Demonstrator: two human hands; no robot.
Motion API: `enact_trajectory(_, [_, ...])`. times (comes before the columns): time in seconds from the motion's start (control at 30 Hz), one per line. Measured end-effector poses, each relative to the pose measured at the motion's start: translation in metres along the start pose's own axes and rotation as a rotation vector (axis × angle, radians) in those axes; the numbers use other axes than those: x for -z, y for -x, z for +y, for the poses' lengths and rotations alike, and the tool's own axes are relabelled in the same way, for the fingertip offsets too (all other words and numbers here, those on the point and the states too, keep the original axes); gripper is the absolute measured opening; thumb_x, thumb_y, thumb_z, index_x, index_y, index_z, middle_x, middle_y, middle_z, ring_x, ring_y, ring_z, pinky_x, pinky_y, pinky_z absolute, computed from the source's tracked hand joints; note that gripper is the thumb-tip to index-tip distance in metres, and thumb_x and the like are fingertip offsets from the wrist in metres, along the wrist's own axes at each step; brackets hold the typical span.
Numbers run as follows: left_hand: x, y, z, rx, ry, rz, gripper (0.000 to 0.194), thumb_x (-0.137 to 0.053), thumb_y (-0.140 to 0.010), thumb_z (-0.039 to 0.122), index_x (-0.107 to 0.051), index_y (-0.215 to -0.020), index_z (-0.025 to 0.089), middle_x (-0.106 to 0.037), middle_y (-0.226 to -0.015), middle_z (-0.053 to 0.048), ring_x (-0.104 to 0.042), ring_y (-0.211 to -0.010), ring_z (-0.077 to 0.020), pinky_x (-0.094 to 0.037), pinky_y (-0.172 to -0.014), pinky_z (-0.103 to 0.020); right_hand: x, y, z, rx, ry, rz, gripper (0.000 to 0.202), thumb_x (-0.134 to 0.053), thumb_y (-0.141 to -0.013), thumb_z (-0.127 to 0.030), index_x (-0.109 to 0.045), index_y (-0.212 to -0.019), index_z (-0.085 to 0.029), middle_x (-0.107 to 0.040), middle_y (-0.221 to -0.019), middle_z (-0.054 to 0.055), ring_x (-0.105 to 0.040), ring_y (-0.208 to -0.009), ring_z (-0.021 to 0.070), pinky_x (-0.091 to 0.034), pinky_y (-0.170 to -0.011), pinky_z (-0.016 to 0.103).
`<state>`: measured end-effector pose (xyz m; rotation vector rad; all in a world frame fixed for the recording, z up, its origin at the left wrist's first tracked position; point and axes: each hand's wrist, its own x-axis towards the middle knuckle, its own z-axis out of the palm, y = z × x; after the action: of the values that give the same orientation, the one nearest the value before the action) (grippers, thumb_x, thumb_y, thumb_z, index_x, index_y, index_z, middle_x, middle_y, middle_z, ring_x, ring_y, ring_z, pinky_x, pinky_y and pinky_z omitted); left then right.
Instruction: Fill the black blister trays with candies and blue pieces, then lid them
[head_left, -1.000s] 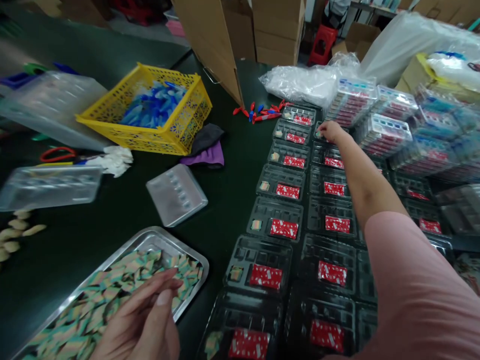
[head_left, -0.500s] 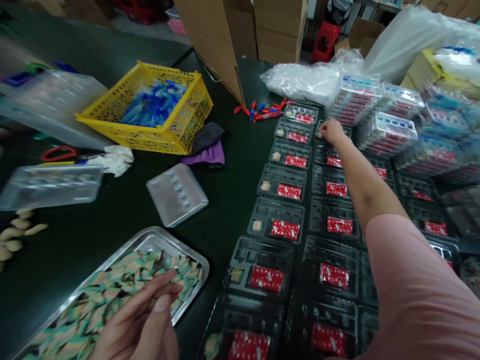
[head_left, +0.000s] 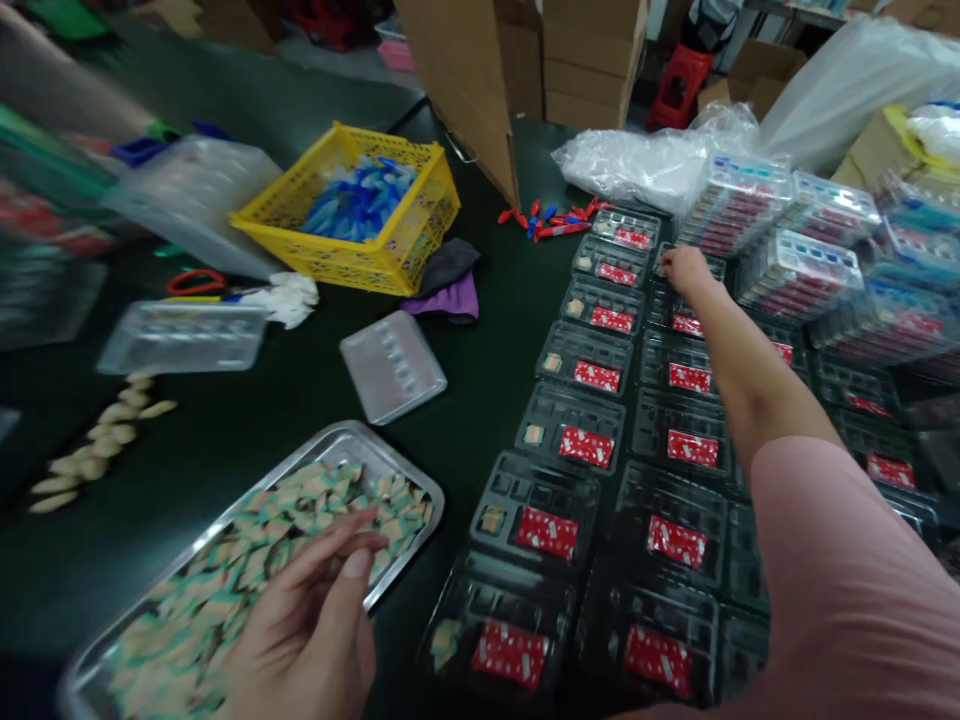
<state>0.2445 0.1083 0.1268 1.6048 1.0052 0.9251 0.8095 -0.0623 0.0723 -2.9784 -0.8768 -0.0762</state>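
My left hand (head_left: 315, 610) hovers over a metal tray (head_left: 401, 460) heaped with small striped pieces (head_left: 255, 540) in pale orange and green, like sour candy or eraser bits. Its thumb and fingertips are pinched together; whatever lies between them cannot be made out. Far forward, my right hand (head_left: 688, 270) reaches down with closed fingers onto a clear blister tray (head_left: 716, 268) near the back of the second column. Its fingertips are hidden. In the column to its left, each blister tray (head_left: 544, 375) has a red dotted packet (head_left: 597, 376) and a striped piece (head_left: 553, 362).
Stacks of filled packs (head_left: 799, 270) and plastic wrap (head_left: 637, 165) stand at the back right. A yellow basket (head_left: 352, 255) holds blue items. Around it lie red and blue pieces (head_left: 555, 222), a purple cloth (head_left: 454, 298), clear lids (head_left: 394, 365), scissors (head_left: 196, 282) and beige pieces (head_left: 112, 430).
The view has turned left, so everything sits further right in the picture. Both hands keep nearly the same places, the left above the candy-like pieces, the right at the far blister tray.
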Motion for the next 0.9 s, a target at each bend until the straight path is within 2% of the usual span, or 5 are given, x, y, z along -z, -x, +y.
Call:
enact_trajectory(0.2, [0.037,0.0,-0.009,0.011,0.151,0.124,0.023,-0.075,-0.075,0.028,-0.073,-0.098,0.025,-0.073,-0.101,-0.002,-0.065,-0.08,-0.0121,-0.054,-0.081,-0.026,0.026,0.047,-0.082,0.253,-0.253,0.112,0.027,-0.055,-0.083,-0.019,-0.073,-0.102,-0.012,-0.072,-0.1,0.015,-0.064,-0.094,0.0282,-0.048,-0.087,0.042])
enact_trajectory(0.43, [0.102,0.022,-0.032,0.023,0.141,0.227,0.029,-0.074,-0.074,0.031,-0.072,-0.101,0.019,-0.071,-0.104,-0.006,-0.064,-0.083,-0.0141,-0.052,-0.083,-0.028,0.053,0.186,-0.274,0.807,-0.688,-0.223,0.015,-0.065,-0.081,-0.022,-0.075,-0.093,-0.019,-0.073,-0.089,0.005,-0.065,-0.08,0.0191,-0.048,-0.079,0.031])
enact_trajectory(0.57, [0.122,0.042,-0.041,0.034,0.197,0.247,0.029,-0.075,-0.073,0.032,-0.073,-0.099,0.019,-0.072,-0.1,-0.005,-0.064,-0.086,-0.0148,-0.051,-0.081,-0.027,0.041,0.246,-0.349,0.96,-0.614,-0.406,0.017,-0.068,-0.079,-0.015,-0.075,-0.094,-0.017,-0.071,-0.086,0.005,-0.063,-0.075,0.0168,-0.046,-0.076,0.028])
enact_trajectory(0.7, [0.133,0.06,-0.046,0.082,0.268,0.213,0.031,-0.075,-0.074,0.036,-0.074,-0.1,0.02,-0.072,-0.093,-0.004,-0.064,-0.078,-0.014,-0.051,-0.075,-0.026,0.023,0.27,-0.386,0.947,-0.413,-0.322,0.028,-0.07,-0.078,-0.014,-0.074,-0.105,-0.016,-0.069,-0.103,0.01,-0.063,-0.089,0.0211,-0.044,-0.081,0.029])
enact_trajectory(0.9, [0.142,0.074,-0.053,0.068,0.288,0.181,0.032,-0.072,-0.075,0.037,-0.074,-0.102,0.019,-0.072,-0.088,-0.005,-0.063,-0.076,-0.0149,-0.05,-0.072,-0.027,0.005,0.28,-0.396,0.906,-0.295,-0.298,0.028,-0.066,-0.079,-0.013,-0.073,-0.106,-0.018,-0.069,-0.105,0.011,-0.062,-0.096,0.0232,-0.043,-0.084,0.03])
